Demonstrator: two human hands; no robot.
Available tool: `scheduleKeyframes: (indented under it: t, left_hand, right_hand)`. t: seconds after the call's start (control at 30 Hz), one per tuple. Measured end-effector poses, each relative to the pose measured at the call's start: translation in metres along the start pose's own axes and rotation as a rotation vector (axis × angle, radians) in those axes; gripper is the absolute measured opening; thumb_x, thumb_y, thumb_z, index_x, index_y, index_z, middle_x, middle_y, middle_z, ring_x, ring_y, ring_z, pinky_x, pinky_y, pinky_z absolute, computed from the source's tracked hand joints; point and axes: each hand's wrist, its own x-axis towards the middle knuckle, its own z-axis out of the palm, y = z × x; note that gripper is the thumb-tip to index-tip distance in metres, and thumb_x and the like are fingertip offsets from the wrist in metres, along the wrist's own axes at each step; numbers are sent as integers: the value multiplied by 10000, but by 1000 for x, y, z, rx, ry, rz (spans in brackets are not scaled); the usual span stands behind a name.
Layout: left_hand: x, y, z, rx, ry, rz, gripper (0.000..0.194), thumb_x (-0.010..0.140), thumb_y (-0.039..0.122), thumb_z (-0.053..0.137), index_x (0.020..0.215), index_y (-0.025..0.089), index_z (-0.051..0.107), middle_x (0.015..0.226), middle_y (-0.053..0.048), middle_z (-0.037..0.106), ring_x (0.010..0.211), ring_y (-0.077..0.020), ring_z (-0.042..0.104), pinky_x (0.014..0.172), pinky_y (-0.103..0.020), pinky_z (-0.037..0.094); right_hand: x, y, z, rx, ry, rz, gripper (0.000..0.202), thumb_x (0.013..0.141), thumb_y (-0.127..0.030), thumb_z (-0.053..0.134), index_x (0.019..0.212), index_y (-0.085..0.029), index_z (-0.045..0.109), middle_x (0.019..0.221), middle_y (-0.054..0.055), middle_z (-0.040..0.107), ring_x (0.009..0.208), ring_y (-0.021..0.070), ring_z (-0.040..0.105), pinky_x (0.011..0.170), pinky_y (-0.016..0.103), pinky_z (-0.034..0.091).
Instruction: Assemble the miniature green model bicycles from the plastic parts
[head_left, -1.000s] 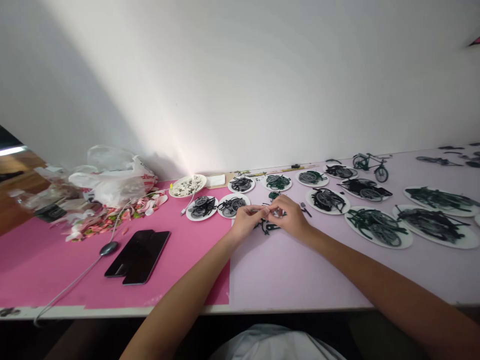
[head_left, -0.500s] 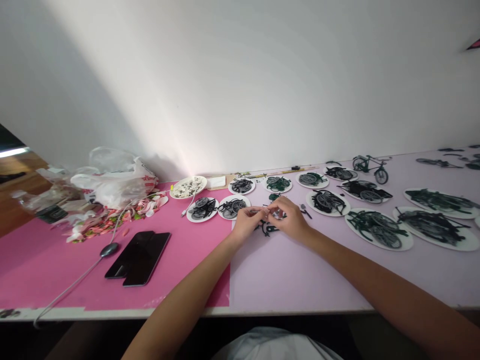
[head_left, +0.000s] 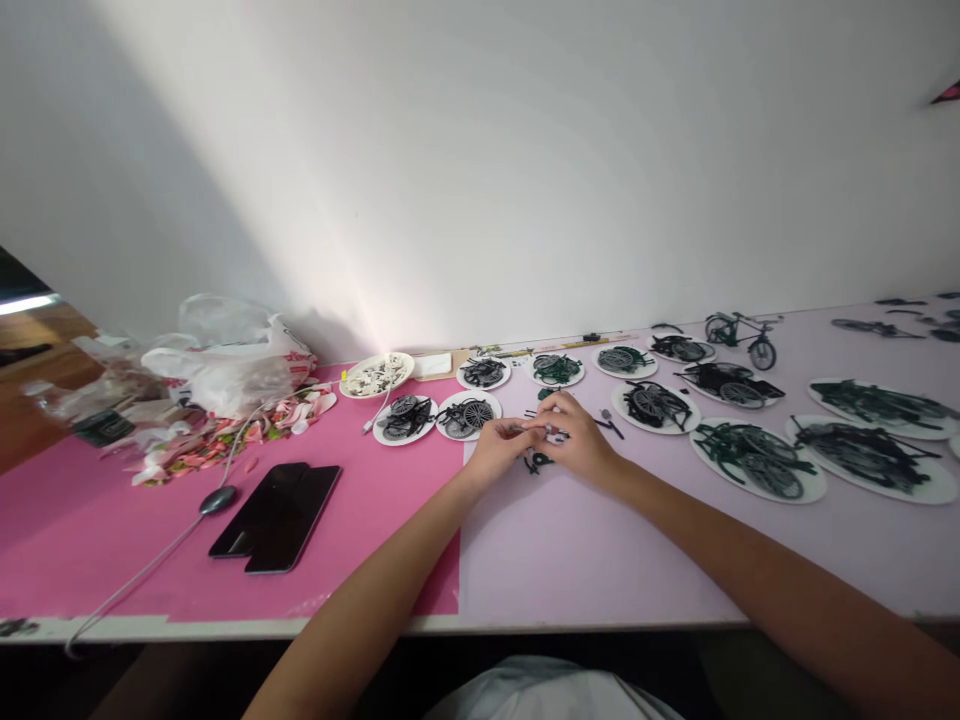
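Note:
My left hand (head_left: 498, 449) and my right hand (head_left: 576, 440) meet over the pale lilac part of the table, their fingertips touching. Both are closed in a pinch around something too small to make out. Small dark parts (head_left: 537, 462) lie on the table beneath and between the hands. Just right of my right hand are a few thin dark pieces (head_left: 610, 424). To the left of my left hand stands a white plate (head_left: 442, 424) holding black parts and a grey spoked wheel.
Several more white plates (head_left: 706, 440) of dark bicycle parts spread rightward, near an assembled toy bicycle (head_left: 742, 337). On the pink left side lie a black phone-like device (head_left: 294, 518), a cable (head_left: 166, 548), petals (head_left: 251, 432) and plastic bags (head_left: 225, 365).
My right hand has shifted slightly left and down, and its fingers are closer to my left hand. The dark parts beneath are covered differently.

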Motion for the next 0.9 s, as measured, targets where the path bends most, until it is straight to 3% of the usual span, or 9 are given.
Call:
scheduleKeyframes:
  t: [0.43, 0.63, 0.77, 0.9]
  left_hand:
    - [4, -8, 0, -175, -85, -71, 471, 676, 537, 881, 813, 113, 729, 753, -56, 688, 607, -130, 600, 613, -254, 492]
    - [0, -4, 3, -189, -38, -52, 545, 747, 650, 826, 860, 132, 703, 830, -78, 703, 827, -201, 702, 692, -248, 525]
    - [0, -5, 2, -155, -47, -22, 585, 751, 689, 805, 882, 126, 717, 874, -82, 706, 866, -207, 691, 728, -267, 543]
    - [3, -9, 2, -166, 24, 17, 615, 713, 705, 823, 861, 120, 704, 852, -71, 696, 820, -185, 668, 716, -264, 543]
  right_hand:
    - [0, -2, 1, -14, 14, 53, 160, 863, -124, 687, 951, -256, 711, 937, 58, 612, 877, 236, 611, 678, 357, 551]
    - [0, 0, 0, -54, 89, 80, 164, 851, -100, 677, 920, -248, 692, 922, 59, 606, 866, 235, 613, 656, 347, 555]
    - [0, -1, 1, -52, 82, 109, 158, 867, -112, 670, 946, -245, 704, 923, 59, 615, 868, 233, 619, 662, 347, 559]
    - [1, -6, 1, -40, 51, 148, 156, 906, -185, 675, 1043, -239, 730, 959, 77, 639, 919, 242, 628, 652, 336, 565]
